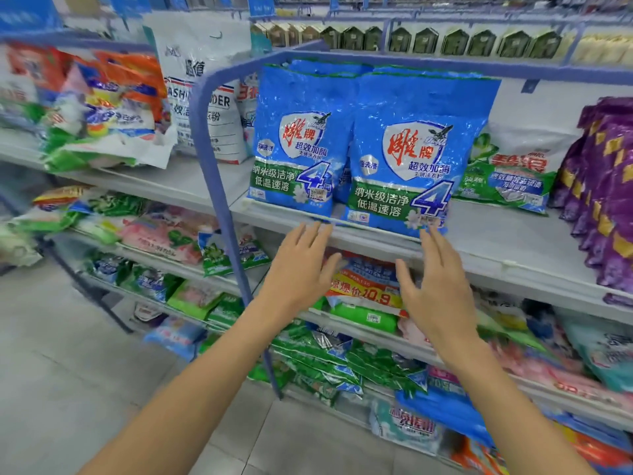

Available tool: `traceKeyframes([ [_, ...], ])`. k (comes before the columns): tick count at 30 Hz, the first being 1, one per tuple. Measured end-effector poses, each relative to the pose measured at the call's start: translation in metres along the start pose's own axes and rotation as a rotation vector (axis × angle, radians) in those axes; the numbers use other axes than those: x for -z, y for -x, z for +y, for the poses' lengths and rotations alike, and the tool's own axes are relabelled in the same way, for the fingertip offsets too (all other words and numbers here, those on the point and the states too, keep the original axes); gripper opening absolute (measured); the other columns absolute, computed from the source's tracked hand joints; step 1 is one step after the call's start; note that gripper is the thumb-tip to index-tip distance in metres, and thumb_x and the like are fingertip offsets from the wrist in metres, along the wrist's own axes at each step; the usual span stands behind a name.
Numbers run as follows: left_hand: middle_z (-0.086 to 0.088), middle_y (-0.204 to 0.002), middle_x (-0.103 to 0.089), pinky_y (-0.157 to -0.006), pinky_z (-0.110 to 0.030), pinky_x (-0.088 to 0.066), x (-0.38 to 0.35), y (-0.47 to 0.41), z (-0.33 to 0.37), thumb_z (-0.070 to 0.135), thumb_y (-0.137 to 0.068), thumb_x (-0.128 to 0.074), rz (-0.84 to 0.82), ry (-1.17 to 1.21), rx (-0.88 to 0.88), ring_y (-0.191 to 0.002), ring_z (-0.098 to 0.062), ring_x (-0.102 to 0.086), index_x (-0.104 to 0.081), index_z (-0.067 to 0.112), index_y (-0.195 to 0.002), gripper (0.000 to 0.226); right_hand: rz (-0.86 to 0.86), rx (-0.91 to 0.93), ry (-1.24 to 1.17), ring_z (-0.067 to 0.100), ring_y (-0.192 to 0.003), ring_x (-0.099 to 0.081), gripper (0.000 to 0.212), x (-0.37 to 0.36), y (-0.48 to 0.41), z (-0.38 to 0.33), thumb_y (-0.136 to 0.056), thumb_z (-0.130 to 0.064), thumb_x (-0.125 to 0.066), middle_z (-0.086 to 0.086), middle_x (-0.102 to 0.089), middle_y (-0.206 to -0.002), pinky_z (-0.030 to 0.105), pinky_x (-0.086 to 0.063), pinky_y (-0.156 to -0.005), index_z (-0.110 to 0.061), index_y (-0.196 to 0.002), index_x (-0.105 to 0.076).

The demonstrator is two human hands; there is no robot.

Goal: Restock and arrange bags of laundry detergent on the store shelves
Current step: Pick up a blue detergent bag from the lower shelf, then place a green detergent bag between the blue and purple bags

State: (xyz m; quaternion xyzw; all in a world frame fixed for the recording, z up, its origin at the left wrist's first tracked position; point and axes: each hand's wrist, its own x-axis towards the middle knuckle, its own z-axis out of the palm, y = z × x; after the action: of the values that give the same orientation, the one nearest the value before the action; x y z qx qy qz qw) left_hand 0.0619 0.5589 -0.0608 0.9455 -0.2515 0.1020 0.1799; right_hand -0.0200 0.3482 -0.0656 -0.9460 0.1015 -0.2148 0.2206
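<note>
Both arms reach forward: left hand (301, 269) and right hand (435, 286) are spread flat with fingers straight, holding nothing. Fingertips sit at the shelf (486, 258) lip, just under two blue detergent bags (411, 159) standing upright side by side above the hands; contact with the bags unclear. Farther right on the same shelf: a green-and-white bag (513, 169), then purple bags (603, 186).

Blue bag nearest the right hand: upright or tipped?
Upright. The blue bag stands on its bottom edge at the shelf front, label facing out.
</note>
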Motion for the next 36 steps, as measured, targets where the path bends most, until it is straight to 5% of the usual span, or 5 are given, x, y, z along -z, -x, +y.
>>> traceKeyframes([
  [6, -0.014, -0.157, -0.042, -0.124, -0.040, -0.017, 0.018, 0.096, -0.057, 0.038, -0.105, -0.051, -0.009, -0.022, 0.078, -0.149, -0.034, -0.032, -0.043, 0.007, -0.152, 0.057, -0.161, -0.033, 0.035, 0.021, -0.155, -0.021, 0.067, -0.024, 0.063, -0.037, -0.105, -0.047, -0.045, 0.004, -0.027, -0.167, 0.038, -0.017, -0.128, -0.012, -0.160, -0.028],
  [20, -0.006, -0.165, -0.028, -0.126, -0.037, -0.017, 0.066, 0.265, -0.165, 0.044, -0.106, -0.043, -0.095, 0.068, 0.356, -0.154, -0.024, -0.021, -0.031, 0.014, -0.158, 0.061, -0.386, 0.052, 0.045, 0.019, -0.146, -0.036, 0.065, -0.088, 0.171, -0.176, -0.104, -0.056, -0.042, 0.001, -0.041, -0.159, 0.038, -0.034, -0.117, -0.017, -0.156, -0.036],
  [36, -0.002, -0.164, -0.032, -0.125, -0.036, -0.022, 0.062, 0.235, -0.300, 0.049, -0.105, -0.038, -0.114, 0.094, 0.446, -0.152, -0.019, -0.026, -0.031, 0.016, -0.158, 0.063, -0.486, 0.026, -0.033, 0.019, -0.129, -0.050, 0.050, -0.205, 0.104, -0.265, -0.105, -0.054, -0.043, -0.001, -0.056, -0.142, 0.034, -0.044, -0.099, -0.019, -0.140, -0.049],
])
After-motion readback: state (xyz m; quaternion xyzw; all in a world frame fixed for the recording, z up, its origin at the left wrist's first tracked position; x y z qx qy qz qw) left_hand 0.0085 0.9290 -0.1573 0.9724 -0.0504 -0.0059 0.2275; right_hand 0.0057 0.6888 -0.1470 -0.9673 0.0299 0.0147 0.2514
